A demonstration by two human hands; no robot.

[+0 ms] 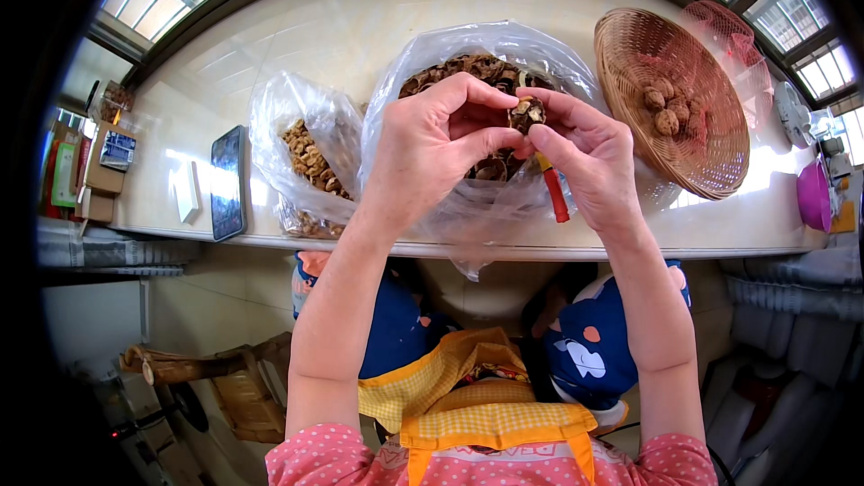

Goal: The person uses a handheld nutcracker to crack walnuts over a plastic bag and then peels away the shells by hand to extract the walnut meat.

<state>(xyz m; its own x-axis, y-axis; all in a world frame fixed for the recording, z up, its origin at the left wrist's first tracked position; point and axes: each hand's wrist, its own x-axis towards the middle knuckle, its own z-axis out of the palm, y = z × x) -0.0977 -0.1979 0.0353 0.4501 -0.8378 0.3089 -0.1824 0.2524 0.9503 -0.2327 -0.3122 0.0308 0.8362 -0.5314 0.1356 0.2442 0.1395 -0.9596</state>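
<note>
Above a clear plastic bag (432, 47) of broken walnut shells (466, 67), both my hands meet at a partly broken walnut (526, 115) with pale kernel showing. The thumb and fingers of my left hand (432, 142) pinch its left side. My right hand (580, 148) grips its right side, and a tool's red and yellow handle (555, 192) sticks out below that hand; the tool's head is hidden. A smaller plastic bag (270, 142) of walnut kernels (309, 155) stands to the left. Whole walnuts (667, 121) lie in a wicker basket (628, 47) to the right.
Left of the bags lie a smartphone (228, 182) and a white box-like object (186, 192). Cardboard boxes (104, 175) stand at the far left. Red netting (736, 34) hangs over the basket's far side. A magenta bowl (813, 196) is at the far right. The table's edge (506, 253) runs below my forearms.
</note>
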